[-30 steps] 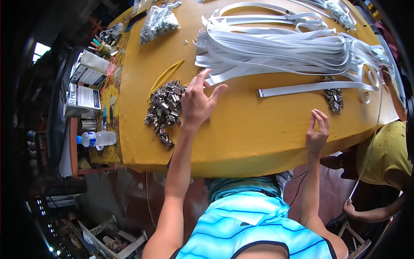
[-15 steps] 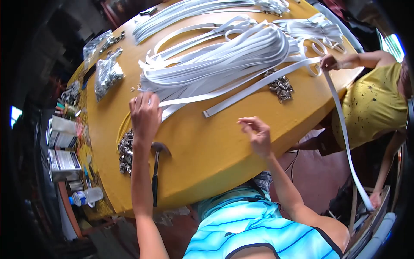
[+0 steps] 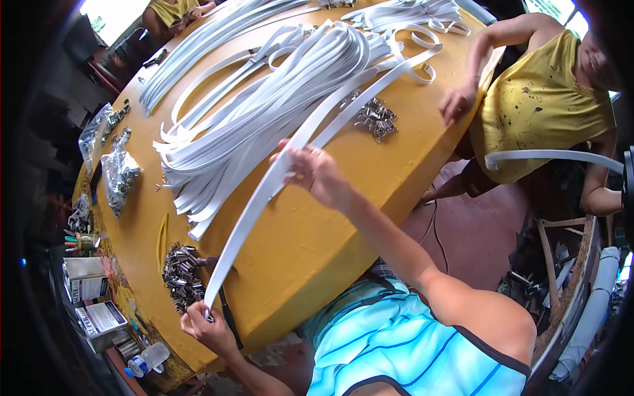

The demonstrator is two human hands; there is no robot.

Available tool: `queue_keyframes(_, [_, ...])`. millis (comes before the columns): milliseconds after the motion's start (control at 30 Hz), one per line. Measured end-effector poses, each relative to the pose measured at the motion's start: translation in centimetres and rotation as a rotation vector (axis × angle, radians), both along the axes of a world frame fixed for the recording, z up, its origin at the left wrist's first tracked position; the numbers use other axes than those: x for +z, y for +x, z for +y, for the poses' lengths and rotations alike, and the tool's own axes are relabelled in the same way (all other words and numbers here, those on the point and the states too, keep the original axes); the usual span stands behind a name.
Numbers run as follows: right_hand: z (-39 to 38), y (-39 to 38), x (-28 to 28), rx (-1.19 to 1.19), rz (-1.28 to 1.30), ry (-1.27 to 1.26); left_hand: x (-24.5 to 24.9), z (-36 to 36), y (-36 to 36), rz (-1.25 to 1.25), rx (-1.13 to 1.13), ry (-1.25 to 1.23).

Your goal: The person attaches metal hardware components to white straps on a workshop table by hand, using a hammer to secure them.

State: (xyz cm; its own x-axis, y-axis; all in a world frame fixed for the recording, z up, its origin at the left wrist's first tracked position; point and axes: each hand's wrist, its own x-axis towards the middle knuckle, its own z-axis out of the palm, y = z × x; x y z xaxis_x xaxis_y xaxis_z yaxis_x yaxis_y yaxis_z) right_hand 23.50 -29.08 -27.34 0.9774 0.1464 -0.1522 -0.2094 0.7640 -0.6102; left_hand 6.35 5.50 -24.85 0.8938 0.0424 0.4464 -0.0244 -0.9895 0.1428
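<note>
A flat white strap [image 3: 249,212] runs slantwise across the near part of the yellow table. Its near end is pinched in the fingers of my left hand [image 3: 210,328], low by the table's front edge. Farther along, the fingers of my right hand [image 3: 317,173] are closed around the same strap. Close to my left hand lies a heap of small metal clips [image 3: 181,274]. A hammer [image 3: 228,317] rests beside it, partly hidden behind the strap and my hand. Beyond my hands spreads a big bundle of white straps [image 3: 264,112].
More metal clips [image 3: 375,119] lie right of the bundle. Bags of metal parts [image 3: 120,175] stand at the left, with tins [image 3: 100,320] and a plastic bottle [image 3: 148,360] along that edge. A co-worker in a yellow top [image 3: 535,99] is at the right; another person [image 3: 175,13] is at the far edge.
My left hand has come down toward the front edge with the strap end. My right hand, empty before, has reached up and gripped the strap. The co-worker's strap has swung right, off the table.
</note>
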Motion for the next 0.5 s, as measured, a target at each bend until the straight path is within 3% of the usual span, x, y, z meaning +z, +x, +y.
queue_keyframes(100, [-3.7,0.4,0.7,-0.051,-0.002,0.015,-1.7,0.8,-2.1,0.02,0.064,-0.064])
queue_keyframes(167, [-5.9,0.8,1.2,-0.196,-0.011,-0.177,-2.0,0.5,-2.9,0.052,0.123,-0.258])
queue_keyframes(300, [-10.1,-0.3,2.8,-0.346,0.084,-0.259,-2.5,0.8,-3.6,0.022,0.147,-0.338])
queue_keyframes(433, [-14.2,-0.6,0.9,-0.303,0.004,-0.243,-3.2,0.8,-3.8,0.005,0.13,-0.433])
queue_keyframes(500, [-15.1,-0.5,0.6,-0.373,0.03,-0.372,-3.5,0.7,-4.3,0.011,0.118,-0.432])
